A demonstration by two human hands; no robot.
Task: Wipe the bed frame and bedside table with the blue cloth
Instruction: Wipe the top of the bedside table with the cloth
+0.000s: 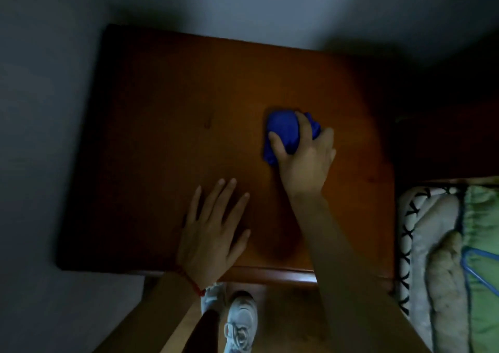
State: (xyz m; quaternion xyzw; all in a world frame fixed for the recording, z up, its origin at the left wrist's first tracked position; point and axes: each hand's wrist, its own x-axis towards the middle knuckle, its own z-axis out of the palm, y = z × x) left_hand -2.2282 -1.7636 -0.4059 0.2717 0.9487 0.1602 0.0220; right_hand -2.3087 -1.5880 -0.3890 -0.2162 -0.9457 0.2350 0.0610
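Note:
A brown wooden bedside table (167, 114) fills the middle of the view, seen from above. My right hand (305, 158) grips a bunched blue cloth (283, 131) and presses it onto the table top, right of centre. My left hand (213, 231) lies flat on the table near its front edge, fingers straight and spread, with a red string at the wrist. A dark strip of the wooden bed frame (442, 141) shows at the right, mostly in shadow.
Grey walls surround the table at the back and left. The bed at the right edge carries a patterned white cover (410, 233), green bedding (483, 217) and a blue hanger (469, 260). My grey shoe (240, 323) stands on the wooden floor below the table's front edge.

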